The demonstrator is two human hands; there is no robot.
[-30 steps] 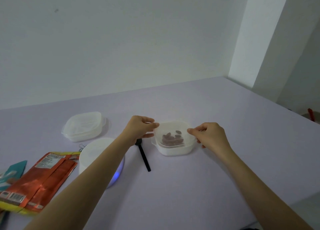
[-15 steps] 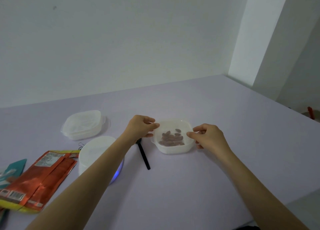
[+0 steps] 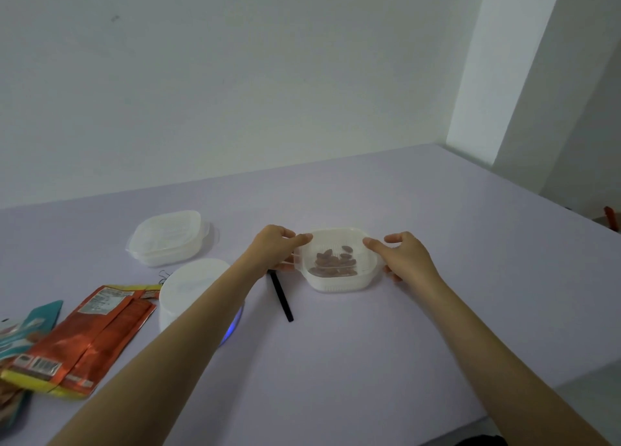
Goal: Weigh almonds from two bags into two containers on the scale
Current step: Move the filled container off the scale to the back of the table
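Bags lie flat at the left edge of the bench [image 3: 336, 361]: a teal bag [image 3: 30, 324] outermost and an orange bag [image 3: 90, 334] beside it, probably kept close to the scale for pouring. Just right of the orange bag is the scale [image 3: 196, 286], white and round with a blue glow at its near edge. Nothing rests on its plate, and the left forearm crosses above its right side. Behind it a second container [image 3: 169, 240] stands closed, apart from the scale, which I read as one portion finished. A black stick [image 3: 281, 299] lies between scale and container, its far end hidden under the left hand.

The left hand [image 3: 274, 249] pinches the container [image 3: 339, 282] at its left rim, thumb on top and fingers beneath a small tab. The right hand [image 3: 405, 255] mirrors it at the right rim, thumb on the top corner and fingers curled down the side wall. Both grips are therefore clamped on the container, one at each side. It rests on the bench squarely between them, well right of the scale.

Almonds [image 3: 332, 262] show as a shallow layer through what looks like a clear lid [image 3: 356, 244]. Thumbs pressing down from opposite edges would suit seating that lid evenly. Whether it has snapped home I cannot tell.
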